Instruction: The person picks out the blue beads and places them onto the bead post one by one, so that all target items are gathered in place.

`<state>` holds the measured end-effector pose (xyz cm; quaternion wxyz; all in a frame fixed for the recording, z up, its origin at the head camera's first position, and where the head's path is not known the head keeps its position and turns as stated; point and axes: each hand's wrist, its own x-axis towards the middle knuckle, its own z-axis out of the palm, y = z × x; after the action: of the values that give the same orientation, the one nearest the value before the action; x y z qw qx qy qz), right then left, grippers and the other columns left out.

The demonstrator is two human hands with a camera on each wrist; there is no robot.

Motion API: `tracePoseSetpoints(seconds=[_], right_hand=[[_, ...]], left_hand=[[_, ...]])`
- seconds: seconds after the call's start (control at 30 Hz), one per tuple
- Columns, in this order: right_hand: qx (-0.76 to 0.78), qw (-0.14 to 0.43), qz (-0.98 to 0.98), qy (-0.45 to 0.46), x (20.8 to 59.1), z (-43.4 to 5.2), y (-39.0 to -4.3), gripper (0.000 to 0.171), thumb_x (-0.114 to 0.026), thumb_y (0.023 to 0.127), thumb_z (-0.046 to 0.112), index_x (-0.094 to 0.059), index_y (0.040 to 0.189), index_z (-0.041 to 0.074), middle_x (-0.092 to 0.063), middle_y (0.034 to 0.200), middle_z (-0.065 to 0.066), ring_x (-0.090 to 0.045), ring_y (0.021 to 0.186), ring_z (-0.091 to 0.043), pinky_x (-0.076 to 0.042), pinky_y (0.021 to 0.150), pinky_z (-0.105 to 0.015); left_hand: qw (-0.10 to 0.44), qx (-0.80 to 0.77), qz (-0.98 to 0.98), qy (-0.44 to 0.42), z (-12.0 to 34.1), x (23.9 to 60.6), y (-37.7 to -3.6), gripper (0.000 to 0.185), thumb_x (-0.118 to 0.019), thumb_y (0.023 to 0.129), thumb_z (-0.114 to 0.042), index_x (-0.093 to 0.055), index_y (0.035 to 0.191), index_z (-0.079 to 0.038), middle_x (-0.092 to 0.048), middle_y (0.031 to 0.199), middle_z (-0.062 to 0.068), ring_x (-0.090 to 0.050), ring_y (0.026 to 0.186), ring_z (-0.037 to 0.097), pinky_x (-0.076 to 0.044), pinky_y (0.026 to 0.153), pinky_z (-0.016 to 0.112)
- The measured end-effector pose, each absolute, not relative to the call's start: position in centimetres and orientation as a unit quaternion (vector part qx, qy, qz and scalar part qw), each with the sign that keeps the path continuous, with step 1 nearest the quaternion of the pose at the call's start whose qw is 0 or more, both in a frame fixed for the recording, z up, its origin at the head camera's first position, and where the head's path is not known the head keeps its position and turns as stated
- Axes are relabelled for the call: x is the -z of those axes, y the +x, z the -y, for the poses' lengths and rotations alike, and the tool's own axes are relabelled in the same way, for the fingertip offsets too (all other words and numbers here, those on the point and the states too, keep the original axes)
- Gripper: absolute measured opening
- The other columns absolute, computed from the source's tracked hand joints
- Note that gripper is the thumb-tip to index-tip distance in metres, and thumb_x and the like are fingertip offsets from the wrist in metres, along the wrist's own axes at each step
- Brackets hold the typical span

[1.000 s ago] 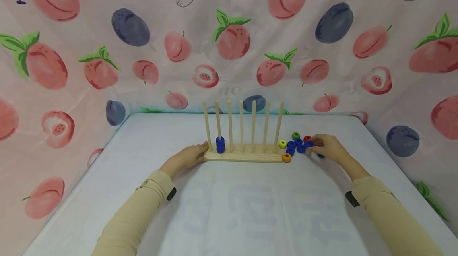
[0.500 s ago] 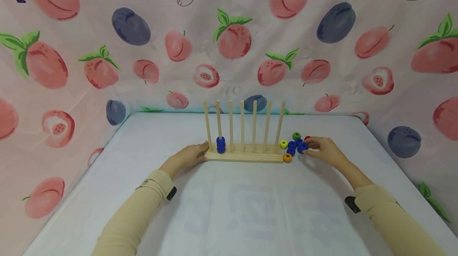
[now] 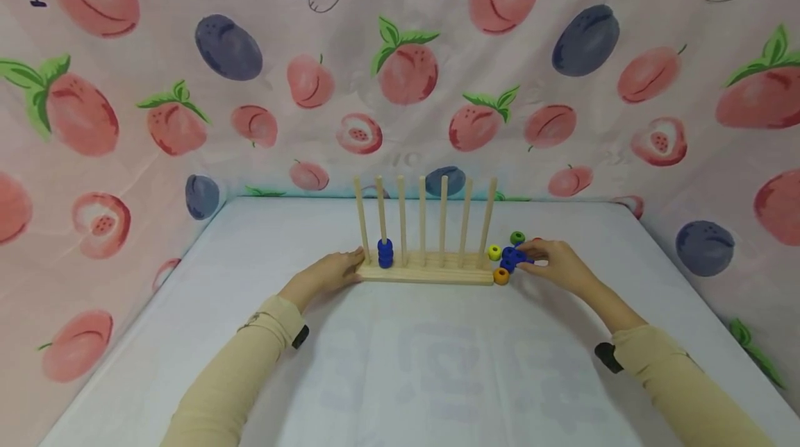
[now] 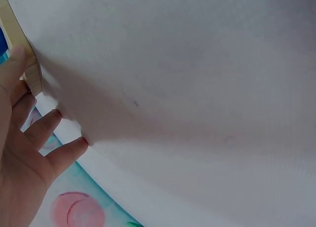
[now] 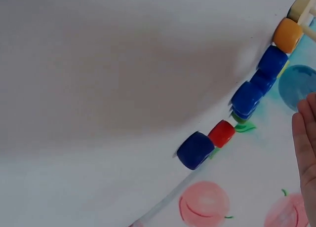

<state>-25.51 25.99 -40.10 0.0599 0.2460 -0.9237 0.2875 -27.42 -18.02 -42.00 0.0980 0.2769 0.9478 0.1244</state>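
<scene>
Wooden peg rack (image 3: 425,270) between my hands on the tabletop (image 3: 400,364).
My left hand (image 3: 331,272) is resting relaxed against its end; my right hand (image 3: 553,261) is touching loose blue beads (image 3: 511,257), grip unclear.

Open tabletop (image 3: 437,364) in front of the rack (image 3: 425,271). Seven upright pegs (image 3: 422,221) barring passage across it. Loose beads (image 3: 507,257) crowded just right of its end.
</scene>
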Motion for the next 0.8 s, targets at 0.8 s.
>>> tracePoseSetpoints(seconds=[0.8], right_hand=[[-0.306, 0.041, 0.910, 0.276, 39.6, -22.3, -25.7, 0.034, -0.072, 0.083, 0.014, -0.064, 0.109, -0.006, -0.070, 0.098, -0.020, -0.067, 0.092, -0.035, -0.055, 0.082, -0.049]], left_hand=[[0.111, -0.133, -0.946, 0.275, 17.9, 41.8, -27.5, 0.058, -0.055, 0.095, -0.022, -0.033, 0.143, 0.004, -0.037, 0.144, 0.025, -0.045, 0.127, 0.044, -0.037, 0.108, 0.051]])
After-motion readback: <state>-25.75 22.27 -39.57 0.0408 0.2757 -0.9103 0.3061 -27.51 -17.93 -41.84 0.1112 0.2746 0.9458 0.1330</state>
